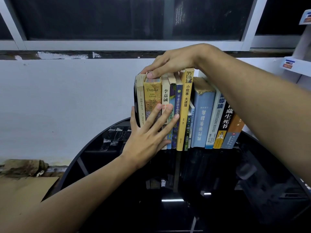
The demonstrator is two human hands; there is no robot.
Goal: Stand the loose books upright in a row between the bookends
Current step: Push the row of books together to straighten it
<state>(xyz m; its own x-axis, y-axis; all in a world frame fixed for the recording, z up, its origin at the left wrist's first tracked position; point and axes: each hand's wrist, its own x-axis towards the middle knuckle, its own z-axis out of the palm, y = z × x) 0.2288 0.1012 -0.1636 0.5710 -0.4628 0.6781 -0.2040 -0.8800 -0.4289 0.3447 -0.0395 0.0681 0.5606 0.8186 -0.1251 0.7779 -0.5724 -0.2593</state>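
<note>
Books point(185, 111): stood upright in a row on the black glass tabletop point(168, 190), spines toward cam; those at right end leaned left.
Left bookend point(135, 98): dark, thin edge only showed at left end of row, touching the first book.
Right bookend: hidden behind right arm, couldn't tell.
Left hand point(148, 133): grip released, flat, palm & spread fingers point(165, 111) pressed on spines of left-end books; thumb wrapped round the bookend side.
Right hand point(170, 64): came over from above, grip lay on top edges of left-end books, fingers bent down over them, thumb tip on top of Troyka point(152, 98); a press more than a clench, nothing lifted.
Yellow book point(185, 105): tallest near mid-row, upright, just beside short thin books to its right.
Blue book point(203, 115): thick, worn top, title upside down.
Behind: white wall point(67, 98), dark window point(117, 17) above.
</note>
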